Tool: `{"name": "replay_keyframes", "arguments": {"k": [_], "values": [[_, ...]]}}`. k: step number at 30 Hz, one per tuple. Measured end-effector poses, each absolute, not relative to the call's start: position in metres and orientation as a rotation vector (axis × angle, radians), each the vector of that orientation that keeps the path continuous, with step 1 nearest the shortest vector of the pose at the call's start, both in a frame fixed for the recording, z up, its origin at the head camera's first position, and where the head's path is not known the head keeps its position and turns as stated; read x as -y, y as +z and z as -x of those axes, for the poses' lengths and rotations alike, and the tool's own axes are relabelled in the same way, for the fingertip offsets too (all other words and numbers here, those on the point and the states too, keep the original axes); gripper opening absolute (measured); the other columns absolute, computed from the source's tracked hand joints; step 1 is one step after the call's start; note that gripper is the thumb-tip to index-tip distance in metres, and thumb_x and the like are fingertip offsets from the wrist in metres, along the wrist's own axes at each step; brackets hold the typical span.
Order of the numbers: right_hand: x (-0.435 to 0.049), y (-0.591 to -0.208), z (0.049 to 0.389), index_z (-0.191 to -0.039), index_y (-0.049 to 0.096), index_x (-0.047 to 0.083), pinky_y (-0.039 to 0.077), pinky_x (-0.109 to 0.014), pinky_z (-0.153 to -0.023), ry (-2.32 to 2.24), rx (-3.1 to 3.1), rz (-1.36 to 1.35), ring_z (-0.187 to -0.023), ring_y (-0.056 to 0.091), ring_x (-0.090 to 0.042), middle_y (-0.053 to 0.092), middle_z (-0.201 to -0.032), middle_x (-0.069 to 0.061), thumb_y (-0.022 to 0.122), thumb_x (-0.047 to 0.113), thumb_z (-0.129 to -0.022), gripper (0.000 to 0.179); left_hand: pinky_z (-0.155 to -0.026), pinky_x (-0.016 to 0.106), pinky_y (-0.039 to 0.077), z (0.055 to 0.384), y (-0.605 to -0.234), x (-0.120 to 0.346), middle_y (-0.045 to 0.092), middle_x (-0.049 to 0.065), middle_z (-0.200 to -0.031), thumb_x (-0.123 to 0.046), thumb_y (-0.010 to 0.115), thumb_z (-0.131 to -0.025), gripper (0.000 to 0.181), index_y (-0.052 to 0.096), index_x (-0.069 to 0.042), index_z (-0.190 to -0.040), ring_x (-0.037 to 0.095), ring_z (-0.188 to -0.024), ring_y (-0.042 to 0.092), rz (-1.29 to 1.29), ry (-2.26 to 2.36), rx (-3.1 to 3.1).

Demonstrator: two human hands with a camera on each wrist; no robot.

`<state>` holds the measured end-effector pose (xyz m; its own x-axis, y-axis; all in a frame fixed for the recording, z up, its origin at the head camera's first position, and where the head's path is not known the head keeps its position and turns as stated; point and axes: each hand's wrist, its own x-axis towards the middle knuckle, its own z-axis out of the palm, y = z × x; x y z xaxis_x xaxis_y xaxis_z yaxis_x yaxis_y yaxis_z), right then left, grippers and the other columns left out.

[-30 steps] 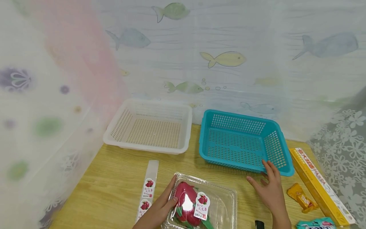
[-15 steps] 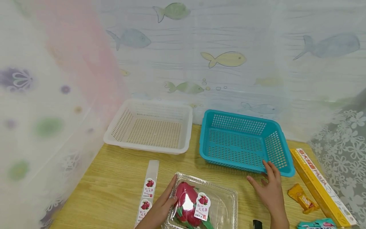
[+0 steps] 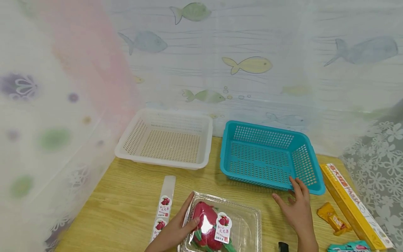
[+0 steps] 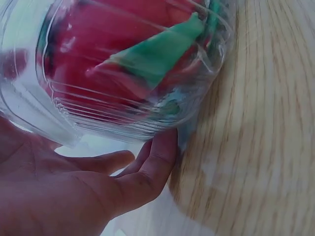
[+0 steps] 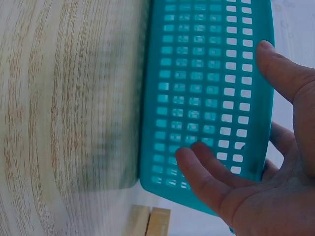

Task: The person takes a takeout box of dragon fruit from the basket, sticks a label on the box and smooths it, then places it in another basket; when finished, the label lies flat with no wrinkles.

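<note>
A clear plastic clamshell box [image 3: 242,224] lies at the table's near edge in the head view. Inside it is a red dragon fruit [image 3: 204,224] with green tips, and the lid bears a white fruit sticker [image 3: 223,228]. My left hand [image 3: 176,227] grips the box's left edge, thumb on the lid; in the left wrist view its fingers [image 4: 152,167] are bent under the side. At the front rim of a teal basket [image 3: 258,157] my right hand [image 3: 297,210] rests loosely, some fingers over the rim and others against the outer wall, its thumb spread apart.
A white basket [image 3: 163,161] stands left of the teal one. A sticker strip [image 3: 165,203] lies left of the box. On the right are a yellow pasta box [image 3: 355,206], an orange packet [image 3: 334,218], a teal packet [image 3: 349,246] and a black object [image 3: 283,246].
My left thumb has slid slightly further onto the lid, and the box has shifted very slightly toward me. The right hand stays at the teal basket's rim.
</note>
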<state>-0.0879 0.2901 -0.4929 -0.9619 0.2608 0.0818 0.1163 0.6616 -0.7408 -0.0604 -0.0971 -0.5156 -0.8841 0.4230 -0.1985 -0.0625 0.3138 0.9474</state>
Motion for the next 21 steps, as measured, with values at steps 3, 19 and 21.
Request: {"name": "replay_keyframes", "arguments": {"k": [3, 19, 21], "values": [[-0.2906, -0.4931, 0.0877, -0.161, 0.021, 0.000, 0.045, -0.071, -0.099, 1.188, 2.693, 0.303, -0.129, 0.041, -0.058, 0.007, -0.164, -0.032, 0.073, 0.019, -0.096, 0.086, -0.113, 0.079, 0.021, 0.0617, -0.5158, 0.0983, 0.009, 0.011, -0.172, -0.038, 0.051, -0.107, 0.075, 0.006, -0.025, -0.166, 0.051, -0.153, 0.015, -0.332, 1.606, -2.164], [-0.2901, -0.4926, 0.0868, -0.160, 0.025, 0.001, 0.047, -0.070, -0.098, 1.147, 2.694, 0.303, -0.127, 0.044, -0.055, 0.010, -0.163, -0.032, 0.074, 0.019, -0.095, 0.083, -0.120, 0.071, 0.014, 0.0677, -0.5186, 0.1008, 0.008, 0.008, -0.173, -0.038, 0.047, -0.109, 0.071, 0.007, -0.028, -0.166, 0.040, -0.157, 0.007, -0.379, 1.611, -2.072], [-0.2899, -0.4930, 0.0869, -0.160, 0.026, 0.000, 0.048, -0.070, -0.098, 1.142, 2.691, 0.302, -0.126, 0.045, -0.055, 0.010, -0.163, -0.031, 0.074, 0.019, -0.095, 0.083, -0.119, 0.072, 0.016, 0.0679, -0.5176, 0.0996, 0.009, 0.009, -0.173, -0.038, 0.046, -0.109, 0.070, 0.008, -0.027, -0.166, 0.042, -0.156, 0.010, -0.386, 1.608, -2.085]]}}
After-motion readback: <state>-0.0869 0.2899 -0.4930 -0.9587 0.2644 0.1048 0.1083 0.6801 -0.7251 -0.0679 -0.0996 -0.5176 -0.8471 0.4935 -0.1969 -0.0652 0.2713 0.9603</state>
